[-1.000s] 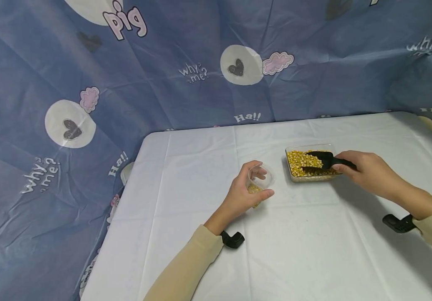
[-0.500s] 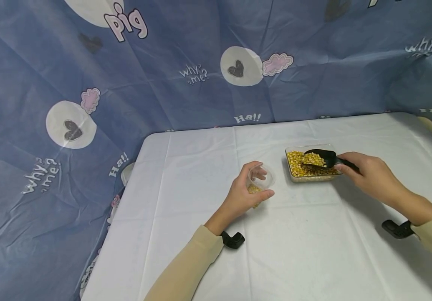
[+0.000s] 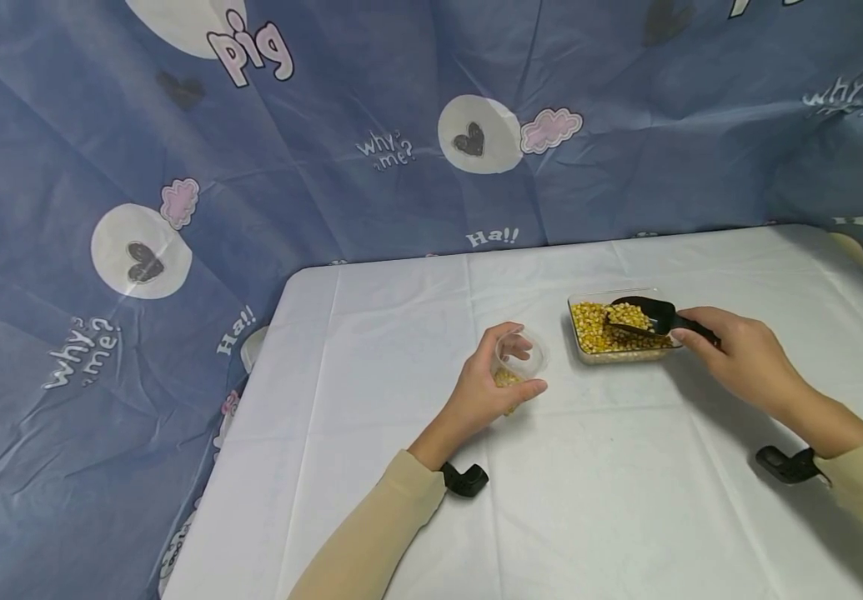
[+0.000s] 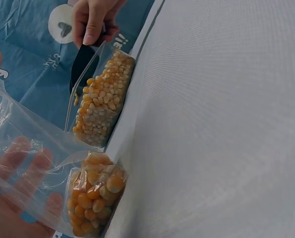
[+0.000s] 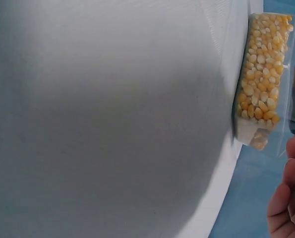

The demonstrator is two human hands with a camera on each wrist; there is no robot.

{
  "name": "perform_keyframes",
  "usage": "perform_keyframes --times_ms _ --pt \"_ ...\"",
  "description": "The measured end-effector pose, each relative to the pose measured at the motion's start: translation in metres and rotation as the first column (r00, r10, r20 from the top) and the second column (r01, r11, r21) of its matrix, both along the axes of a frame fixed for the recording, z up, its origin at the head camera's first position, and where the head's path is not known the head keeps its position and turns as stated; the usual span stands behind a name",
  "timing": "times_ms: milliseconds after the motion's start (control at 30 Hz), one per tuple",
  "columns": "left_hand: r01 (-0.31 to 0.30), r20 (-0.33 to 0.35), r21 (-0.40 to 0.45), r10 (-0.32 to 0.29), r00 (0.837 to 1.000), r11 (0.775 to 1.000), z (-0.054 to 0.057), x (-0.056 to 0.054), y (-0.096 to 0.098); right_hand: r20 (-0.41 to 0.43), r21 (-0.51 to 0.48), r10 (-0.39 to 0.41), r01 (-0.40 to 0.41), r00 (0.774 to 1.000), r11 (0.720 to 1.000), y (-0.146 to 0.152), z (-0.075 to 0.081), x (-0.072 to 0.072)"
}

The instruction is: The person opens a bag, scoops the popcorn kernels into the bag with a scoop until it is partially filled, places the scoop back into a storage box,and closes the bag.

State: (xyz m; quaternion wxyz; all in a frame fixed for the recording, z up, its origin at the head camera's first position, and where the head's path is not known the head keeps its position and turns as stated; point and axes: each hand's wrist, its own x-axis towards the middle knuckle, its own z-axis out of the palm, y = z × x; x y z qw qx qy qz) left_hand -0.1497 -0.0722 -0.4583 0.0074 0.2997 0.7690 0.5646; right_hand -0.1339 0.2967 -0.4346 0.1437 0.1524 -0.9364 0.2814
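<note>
My left hand (image 3: pixel 479 383) curves round a clear plastic cup (image 3: pixel 519 354), thumb on the near side and fingers on the far side. Corn kernels (image 4: pixel 95 196) fill the bottom of that cup in the left wrist view. To its right stands a clear rectangular container (image 3: pixel 614 358) holding many yellow kernels (image 3: pixel 591 325). My right hand (image 3: pixel 742 354) grips the handle of a black scoop (image 3: pixel 659 312), whose bowl carries a heap of kernels over the container. In the right wrist view the container (image 5: pixel 266 69) shows from the side, fingertips (image 5: pixel 293 171) close by its rim.
A white cloth covers the table (image 3: pixel 589 500). Behind and to the left hangs a blue printed curtain (image 3: pixel 371 100). Black wrist devices sit below each hand, the left one (image 3: pixel 464 479) close over the cloth.
The scoop has come up out of the kernels, tilting level with a heap in its bowl. My left hand and the cup have stayed in place.
</note>
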Motion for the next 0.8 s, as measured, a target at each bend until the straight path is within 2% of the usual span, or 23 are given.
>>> perform_keyframes --times_ms 300,800 --pt "-0.009 0.021 -0.006 0.009 1.0 1.0 0.0007 0.0006 -0.0001 -0.011 0.036 -0.021 0.021 1.0 0.999 -0.0004 0.0024 0.0023" --pt "-0.007 0.028 -0.004 0.007 1.0 1.0 0.0017 0.0011 -0.0002 -0.058 -0.037 -0.033 0.031 0.998 0.999 -0.0058 0.0098 0.002"
